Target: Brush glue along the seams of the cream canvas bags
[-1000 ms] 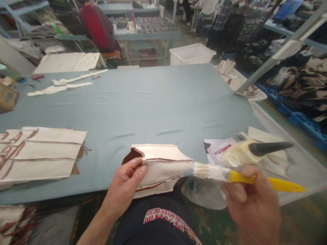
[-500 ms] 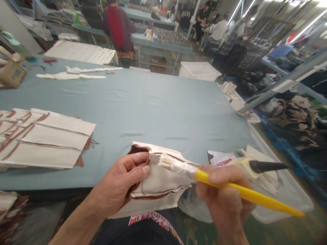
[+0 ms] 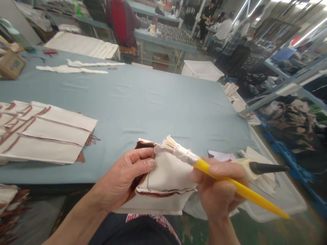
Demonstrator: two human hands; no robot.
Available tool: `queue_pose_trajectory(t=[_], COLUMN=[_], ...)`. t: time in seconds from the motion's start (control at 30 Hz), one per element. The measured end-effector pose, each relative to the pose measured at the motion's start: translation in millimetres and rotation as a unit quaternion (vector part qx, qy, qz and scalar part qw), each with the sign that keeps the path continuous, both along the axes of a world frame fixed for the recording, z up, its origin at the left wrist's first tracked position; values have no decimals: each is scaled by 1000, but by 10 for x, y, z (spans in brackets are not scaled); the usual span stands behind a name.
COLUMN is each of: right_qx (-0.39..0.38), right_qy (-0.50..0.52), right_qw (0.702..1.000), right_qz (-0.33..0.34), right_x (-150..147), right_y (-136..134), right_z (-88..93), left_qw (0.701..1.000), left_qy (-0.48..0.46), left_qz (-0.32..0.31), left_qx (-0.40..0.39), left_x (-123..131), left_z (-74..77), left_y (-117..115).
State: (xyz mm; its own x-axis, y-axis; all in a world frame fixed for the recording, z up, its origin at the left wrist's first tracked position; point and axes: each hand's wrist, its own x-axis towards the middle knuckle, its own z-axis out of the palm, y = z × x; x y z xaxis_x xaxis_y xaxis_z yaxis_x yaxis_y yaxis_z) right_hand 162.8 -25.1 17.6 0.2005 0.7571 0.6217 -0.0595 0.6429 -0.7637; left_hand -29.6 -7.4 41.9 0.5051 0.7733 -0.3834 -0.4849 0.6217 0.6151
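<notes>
My left hand pinches the edge of a cream fabric piece with brown lining, thumb on top and fingers tucked into its fold. A yellow-handled brush is in the closed fingers of my right hand. White residue coats the brush's neck, and its frayed bristles rest at the upper edge of the fabric piece. Whether they press on it, I cannot tell. Behind my right hand lies a cream bottle with a black pointed nozzle.
Cream pieces with brown edging lie overlapped on the blue-grey table at left. Two white strips, a cardboard box and a green bottle are farther back. A white bin stands beyond; people work behind.
The brush has moved up from the middle of the fabric piece's face to its upper edge. My left hand and the piece have shifted slightly right and still hold together.
</notes>
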Motion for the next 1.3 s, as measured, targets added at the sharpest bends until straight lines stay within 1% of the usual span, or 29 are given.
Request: queue_pose_trajectory(t=[0.1,0.2,0.3,0.37,0.4,0.43,0.47,0.53,0.57,0.6,0.63,0.67,0.7,0.8,0.93,1.0,1.1,1.17,1.3], right_qx=[-6,-20,-25,-51,-74,-104,-137,-185,-201,-215,-225,-234,-243,-264,-292,-295,-295,-309,-329], right_qy=[-27,-58,10,59,78,94,107,126,129,129,127,125,123,119,107,114,130,125,105], right_qw=[1000,998,999,994,990,986,980,971,967,964,962,960,958,954,950,948,943,940,938], right_qz=[9,14,-39,-81,-92,-95,-93,-86,-86,-88,-90,-91,-90,-77,-39,-45,-76,-71,-20], right_x=[47,88,136,199,242,289,339,433,472,502,523,536,541,538,592,653,714,704,648], right_y=[-37,-39,-33,-50,-67,-90,-117,-176,-206,-233,-258,-279,-297,-351,-423,-437,-430,-427,-424], right_z=[-28,-45,12,57,70,76,74,55,44,34,26,20,14,-4,-28,-36,-55,-77,-114], left_qw=[1000,1000,998,986,969,940,898,797,755,724,703,689,681,668,657,650,636,636,662], left_qy=[4,15,56,135,196,266,335,430,449,453,449,444,439,435,450,459,460,454,438], left_qz=[-6,-12,-21,-20,-12,2,22,69,88,101,108,110,110,114,116,120,131,132,116], left_qx=[-1,0,25,92,148,215,286,418,470,511,541,562,576,593,593,594,605,610,597], left_x=[49,83,100,115,129,148,172,234,268,303,335,364,390,449,510,539,583,610,645], left_z=[-8,-49,-129,-187,-213,-235,-255,-291,-310,-329,-350,-369,-387,-430,-488,-529,-581,-593,-594], left_y=[7,-11,-62,-107,-131,-155,-178,-217,-233,-246,-257,-264,-269,-275,-282,-288,-286,-275,-263])
